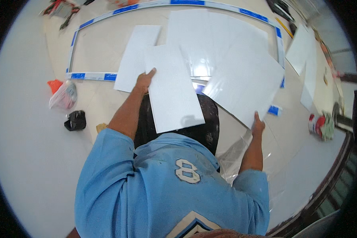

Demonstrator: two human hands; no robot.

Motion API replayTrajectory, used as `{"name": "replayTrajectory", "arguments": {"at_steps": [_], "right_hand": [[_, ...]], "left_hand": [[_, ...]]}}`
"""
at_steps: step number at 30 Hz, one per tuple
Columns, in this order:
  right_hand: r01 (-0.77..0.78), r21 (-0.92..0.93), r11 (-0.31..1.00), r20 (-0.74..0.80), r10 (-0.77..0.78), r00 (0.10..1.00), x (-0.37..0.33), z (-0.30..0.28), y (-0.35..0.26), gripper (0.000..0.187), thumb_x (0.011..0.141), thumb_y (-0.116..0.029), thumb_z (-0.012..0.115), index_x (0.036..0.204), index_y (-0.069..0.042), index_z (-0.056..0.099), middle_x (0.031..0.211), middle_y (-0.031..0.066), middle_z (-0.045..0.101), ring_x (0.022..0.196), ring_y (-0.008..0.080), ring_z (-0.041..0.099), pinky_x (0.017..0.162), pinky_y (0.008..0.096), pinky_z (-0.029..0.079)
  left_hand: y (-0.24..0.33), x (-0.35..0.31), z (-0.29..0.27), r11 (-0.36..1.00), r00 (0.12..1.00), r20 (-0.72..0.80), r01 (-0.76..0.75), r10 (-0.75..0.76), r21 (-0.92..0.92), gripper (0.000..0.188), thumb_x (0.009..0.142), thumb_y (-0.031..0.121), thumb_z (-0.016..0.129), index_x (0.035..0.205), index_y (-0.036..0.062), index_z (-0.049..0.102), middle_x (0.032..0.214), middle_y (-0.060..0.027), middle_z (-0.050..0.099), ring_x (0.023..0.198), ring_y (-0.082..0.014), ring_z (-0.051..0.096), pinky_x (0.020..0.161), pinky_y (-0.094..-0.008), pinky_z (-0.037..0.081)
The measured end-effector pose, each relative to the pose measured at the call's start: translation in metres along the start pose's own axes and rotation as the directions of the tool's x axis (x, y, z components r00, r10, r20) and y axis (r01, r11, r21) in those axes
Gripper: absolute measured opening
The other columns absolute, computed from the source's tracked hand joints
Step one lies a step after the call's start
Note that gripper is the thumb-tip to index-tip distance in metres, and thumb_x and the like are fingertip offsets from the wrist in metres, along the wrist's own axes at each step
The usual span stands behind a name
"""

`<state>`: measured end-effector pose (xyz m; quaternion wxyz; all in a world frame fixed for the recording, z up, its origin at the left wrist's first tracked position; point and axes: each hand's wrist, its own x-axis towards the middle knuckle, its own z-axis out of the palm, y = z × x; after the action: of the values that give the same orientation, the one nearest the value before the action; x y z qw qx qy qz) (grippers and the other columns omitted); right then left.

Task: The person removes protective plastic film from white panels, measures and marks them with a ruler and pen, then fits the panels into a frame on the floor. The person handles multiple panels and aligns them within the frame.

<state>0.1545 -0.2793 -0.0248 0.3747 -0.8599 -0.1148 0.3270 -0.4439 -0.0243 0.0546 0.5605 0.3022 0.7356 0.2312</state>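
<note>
My left hand (pixel 145 81) is closed on the left edge of a narrow white panel (pixel 172 91), its thumb on the top face. That panel lies tilted over my lap. Under and beyond it another white panel (pixel 137 49) slants to the left. At the right, my right hand (pixel 258 123) grips the near corner of a wide white panel (pixel 246 85), thumb up on its face and fingers hidden beneath. This wide panel overlaps other white sheets (pixel 198 35) farther away.
A long frame with blue and white wrapping (pixel 92 76) surrounds the sheets on the tiled floor. Bags (pixel 64 95) and a black bundle (pixel 75 120) sit left. More white panels (pixel 298 49) lean at the right, near a can with a cloth (pixel 320 125). Clear plastic film (pixel 236 154) lies by my right arm.
</note>
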Motion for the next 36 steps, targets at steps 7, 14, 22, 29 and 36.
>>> {"name": "replayTrajectory", "arguments": {"at_steps": [7,14,22,29,36], "right_hand": [[0.084,-0.129,0.988,-0.03,-0.088,0.996,-0.027,-0.004,-0.063,0.06,0.091,-0.044,0.084,0.112,0.011,0.072,0.106,0.0206,0.075,0.092,0.0268,0.071,0.087,0.0411,0.057],[0.24,-0.119,0.963,0.056,-0.234,0.971,-0.073,0.048,-0.131,0.055,0.09,-0.041,0.086,0.107,0.009,0.071,0.098,0.0158,0.075,0.084,0.0218,0.068,0.079,0.0385,0.056],[0.322,-0.282,0.904,0.099,-0.307,0.947,-0.151,0.199,-0.154,0.047,0.09,-0.037,0.087,0.09,0.005,0.066,0.09,0.0118,0.069,0.081,0.0168,0.06,0.072,0.0347,0.052],[0.146,-0.123,0.982,0.261,-0.11,0.959,-0.232,0.257,-0.182,0.046,0.091,-0.033,0.087,0.104,0.008,0.069,0.101,0.0159,0.072,0.091,0.0232,0.067,0.085,0.0392,0.056],[0.198,-0.082,0.977,0.245,-0.173,0.954,-0.27,0.258,-0.196,0.041,0.094,-0.029,0.083,0.109,0.007,0.068,0.108,0.0164,0.071,0.095,0.0234,0.066,0.089,0.0404,0.055]], "left_hand": [[-0.037,-0.015,-0.142,0.918,0.992,-0.124,-0.023,-0.029,-0.397,0.075,0.099,0.052,0.073,0.138,-0.0106,0.058,0.124,-0.0184,0.072,0.109,-0.0288,0.071,0.096,-0.0441,0.059],[-0.131,-0.07,-0.302,0.759,0.925,-0.359,-0.145,-0.124,-0.635,0.078,0.098,0.046,0.077,0.147,-0.0072,0.048,0.136,-0.0206,0.066,0.12,-0.0348,0.067,0.103,-0.0503,0.057],[-0.259,-0.108,-0.349,0.554,0.811,-0.426,-0.156,-0.401,-0.818,0.08,0.103,0.05,0.068,0.152,-0.0082,0.044,0.152,-0.0229,0.057,0.13,-0.0406,0.061,0.11,-0.0532,0.052],[-0.331,-0.11,-0.35,0.452,0.765,-0.351,-0.088,-0.54,-0.888,0.085,0.102,0.063,0.061,0.158,0.001,0.04,0.161,-0.0214,0.047,0.141,-0.0427,0.051,0.11,-0.0615,0.047],[-0.362,-0.1,-0.35,0.447,0.604,-0.348,0.015,-0.717,-0.895,0.084,0.102,0.063,0.062,0.159,0.0056,0.04,0.162,-0.0182,0.046,0.143,-0.0419,0.048,0.112,-0.0646,0.044]]}}
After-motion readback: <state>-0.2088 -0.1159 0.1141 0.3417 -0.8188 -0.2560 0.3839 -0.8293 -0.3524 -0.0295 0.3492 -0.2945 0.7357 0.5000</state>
